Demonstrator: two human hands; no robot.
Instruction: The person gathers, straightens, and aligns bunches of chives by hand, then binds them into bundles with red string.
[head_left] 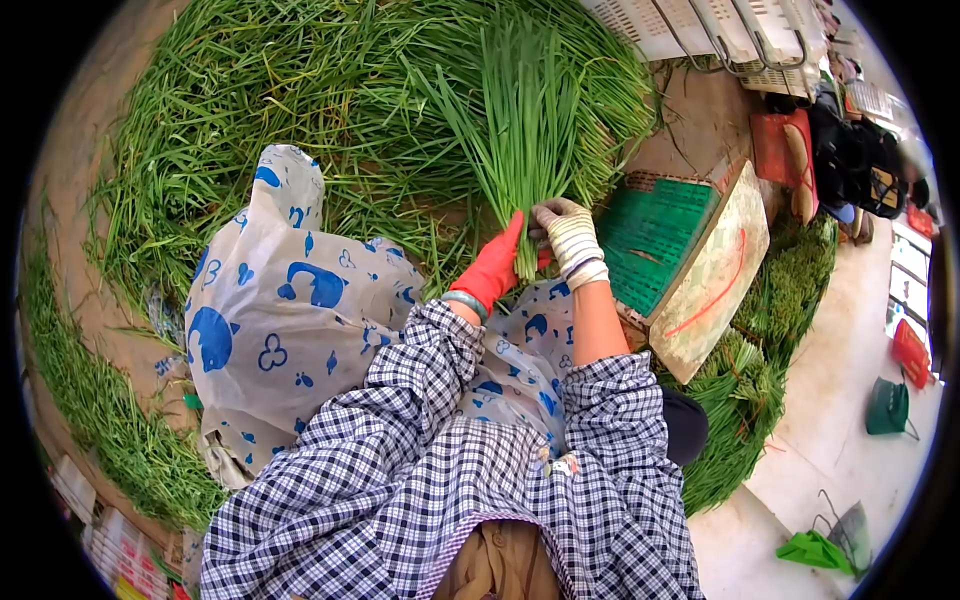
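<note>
My left hand (490, 270), in a red glove, is closed around the lower stems of a bunch of garlic chives (530, 130). The leaves fan out away from me over the pile, and the cut ends point toward my lap. On the right side of the same stems, my right hand (568, 240) has its fingers bent and pressed together on the bunch. It wears a pale striped glove; part of its fingertips is hidden. Under and beyond the bunch spreads a large loose pile of garlic chives (270, 80).
A plastic sheet (260, 330) with blue prints covers my legs. To the right are a green board (655, 240), a worn pale board (715, 275) and stacked bundles of chives (735, 400). A white crate (690, 30) stands at the back right. More greens (100, 430) lie at left.
</note>
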